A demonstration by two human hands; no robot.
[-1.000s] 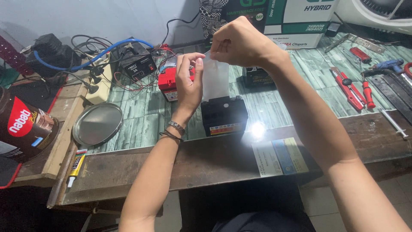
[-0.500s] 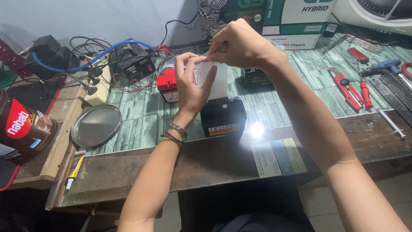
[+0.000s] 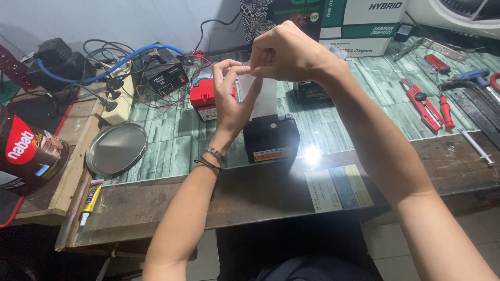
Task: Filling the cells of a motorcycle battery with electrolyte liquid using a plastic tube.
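Hands pinch one translucent white container (image 3: 264, 96): left hand (image 3: 233, 96) at its side, right hand (image 3: 289, 52) at its top, upright over black battery (image 3: 271, 138) on table (image 3: 172, 195). Judged step: positioning container on battery. Steady alignment needed.

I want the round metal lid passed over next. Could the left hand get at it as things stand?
Probably not right away: the left hand is pinching the clear plastic container above the black battery. The round metal lid lies uncovered nearby.
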